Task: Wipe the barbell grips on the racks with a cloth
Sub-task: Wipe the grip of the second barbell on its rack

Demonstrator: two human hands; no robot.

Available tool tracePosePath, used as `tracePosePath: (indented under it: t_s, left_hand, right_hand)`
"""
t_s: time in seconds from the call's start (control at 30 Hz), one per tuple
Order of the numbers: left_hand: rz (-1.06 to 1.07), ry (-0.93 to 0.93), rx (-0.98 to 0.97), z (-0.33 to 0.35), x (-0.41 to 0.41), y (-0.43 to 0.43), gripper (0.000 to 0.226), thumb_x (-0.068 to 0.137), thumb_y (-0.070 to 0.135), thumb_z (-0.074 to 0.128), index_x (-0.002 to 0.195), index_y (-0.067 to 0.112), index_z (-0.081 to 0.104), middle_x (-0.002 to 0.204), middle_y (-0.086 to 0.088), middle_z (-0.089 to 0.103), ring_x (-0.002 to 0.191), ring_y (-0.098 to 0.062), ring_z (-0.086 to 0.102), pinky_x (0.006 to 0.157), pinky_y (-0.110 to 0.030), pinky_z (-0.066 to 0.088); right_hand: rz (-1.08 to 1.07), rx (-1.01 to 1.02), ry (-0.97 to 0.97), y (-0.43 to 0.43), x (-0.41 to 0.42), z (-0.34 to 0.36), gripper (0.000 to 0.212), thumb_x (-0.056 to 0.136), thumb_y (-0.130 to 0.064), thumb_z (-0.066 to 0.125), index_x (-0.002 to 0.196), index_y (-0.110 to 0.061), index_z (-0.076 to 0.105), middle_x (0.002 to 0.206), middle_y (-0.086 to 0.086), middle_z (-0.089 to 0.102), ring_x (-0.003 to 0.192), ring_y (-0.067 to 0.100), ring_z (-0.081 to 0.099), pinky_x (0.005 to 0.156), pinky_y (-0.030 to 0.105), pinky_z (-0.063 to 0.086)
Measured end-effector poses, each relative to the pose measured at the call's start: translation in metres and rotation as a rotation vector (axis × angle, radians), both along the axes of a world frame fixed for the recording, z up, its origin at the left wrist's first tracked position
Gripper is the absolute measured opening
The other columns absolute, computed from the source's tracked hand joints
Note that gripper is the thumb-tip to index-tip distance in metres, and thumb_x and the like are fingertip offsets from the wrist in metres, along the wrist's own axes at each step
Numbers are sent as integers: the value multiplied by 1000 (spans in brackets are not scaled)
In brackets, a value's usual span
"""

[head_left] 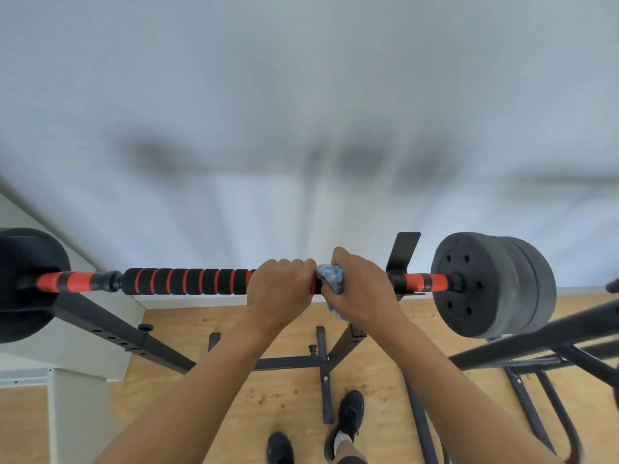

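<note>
Where the foam grip (187, 281) of the barbell (425, 282) runs black with red stripes across the rack, a blue cloth (331, 279) is bunched against the bar just right of its middle. The right hand (361, 286) curls round that cloth and the bar under it, and a tail of cloth hangs below the hand. Touching it on the left side, the left hand (281, 286) wraps the grip itself, fingers curled over the top. Both ends of the bar carry orange sleeves, then dark round weight plates (492, 283); the plate at the left edge is partly cut off. A black rack hook (403, 252) stands up behind the bar near the right hand. Below, black rack legs (325, 380) cross a wooden floor (201, 329), with two dark shoes (350, 413) beside them. A pale wall (301, 95) fills the upper view.
</note>
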State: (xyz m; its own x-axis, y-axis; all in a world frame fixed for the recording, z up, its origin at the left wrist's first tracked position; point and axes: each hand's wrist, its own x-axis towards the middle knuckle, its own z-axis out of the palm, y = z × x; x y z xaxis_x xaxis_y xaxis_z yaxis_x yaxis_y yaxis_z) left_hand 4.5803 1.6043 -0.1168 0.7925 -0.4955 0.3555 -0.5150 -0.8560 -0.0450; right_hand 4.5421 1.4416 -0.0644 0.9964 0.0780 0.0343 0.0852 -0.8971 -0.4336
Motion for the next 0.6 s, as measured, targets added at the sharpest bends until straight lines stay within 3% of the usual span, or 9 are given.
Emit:
tracePosePath:
  t_s: [0.1,0.2,0.3,0.4,0.47,0.6]
  left_hand:
    - [-5,-117,-52,-9,-2,-1,32,81,6,66,67,19,40,50,1,42,47,-19,28,52,-29,24]
    - [52,6,-8,0,-9,-4,26,80,14,74,73,20,50,55,4,48,49,-18,37,53,-30,30]
    - [49,454,119,28,5,-6,21,85,43,69,93,26,59,70,9,57,64,-16,55,61,-29,38]
    - [84,930,180,56,27,-8,24,81,46,70,86,22,67,64,8,71,59,-11,68,61,-25,48]
    - [108,854,162,51,26,-10,20,81,40,67,74,21,62,56,7,66,51,-11,64,59,-25,49]
    - [157,411,99,27,6,-10,26,88,36,61,68,24,49,61,7,54,51,-13,50,54,-28,40]
  right_hand:
    - [-41,30,-22,2,1,1,21,93,-32,63,93,-21,45,80,-5,59,74,16,60,66,34,51]
    - [-11,98,108,-6,9,5,18,92,-31,60,86,-24,45,72,-6,58,68,13,59,63,32,49]
    - [66,172,192,-14,14,22,28,91,-23,63,72,-27,43,67,-8,50,61,6,47,64,25,39]
    - [114,173,188,-13,15,27,36,91,-16,64,66,-32,44,66,-9,47,61,5,45,63,21,37]
    - [69,172,174,-12,17,18,28,90,-21,63,71,-28,45,68,-6,51,64,9,49,66,26,41]
    - [44,153,159,-12,20,9,26,90,-24,61,72,-28,43,68,-7,52,64,11,51,65,30,44]
